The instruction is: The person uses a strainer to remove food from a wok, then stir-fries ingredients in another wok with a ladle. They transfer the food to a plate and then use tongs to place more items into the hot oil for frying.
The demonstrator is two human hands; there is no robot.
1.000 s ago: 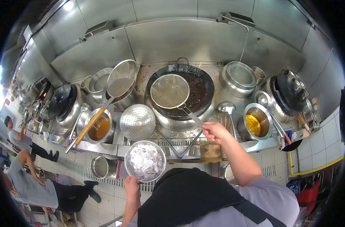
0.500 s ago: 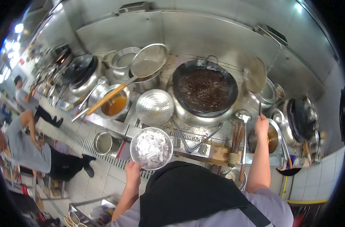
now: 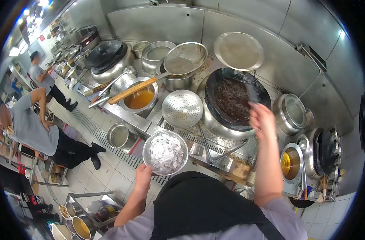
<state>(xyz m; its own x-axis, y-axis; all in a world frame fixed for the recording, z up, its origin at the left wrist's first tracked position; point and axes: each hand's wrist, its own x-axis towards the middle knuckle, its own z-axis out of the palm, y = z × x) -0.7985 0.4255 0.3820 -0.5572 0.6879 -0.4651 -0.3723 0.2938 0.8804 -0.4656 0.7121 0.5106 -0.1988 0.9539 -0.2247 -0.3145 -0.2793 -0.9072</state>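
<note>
My left hand [image 3: 143, 176] is closed on the rim of a metal bowl [image 3: 145, 143], which holds pieces coated in white powder [image 3: 166, 154]. My right hand [image 3: 263, 120] grips the handle of a round mesh strainer [image 3: 238, 50], raised above the far side of a wok [image 3: 266, 93]. Dark bubbling oil [image 3: 230, 100] fills part of the wok, and the strainer's blurred handle crosses its right side. Left of the wok sits a perforated metal skimmer [image 3: 182, 109]. Beyond it, a wooden-handled mesh strainer [image 3: 186, 59] rests across a pot.
A pot of orange-brown liquid [image 3: 139, 98] stands on the left counter. At right is a pot of yellowish oil [image 3: 291, 162]. A metal bucket [image 3: 119, 136] is below the counter edge. Two people stand at left, the nearer in a grey shirt [image 3: 34, 120].
My right hand has lifted the mesh strainer from the right side and carried it left, over the wok. The bowl stays in my left hand. The camera view has turned right.
</note>
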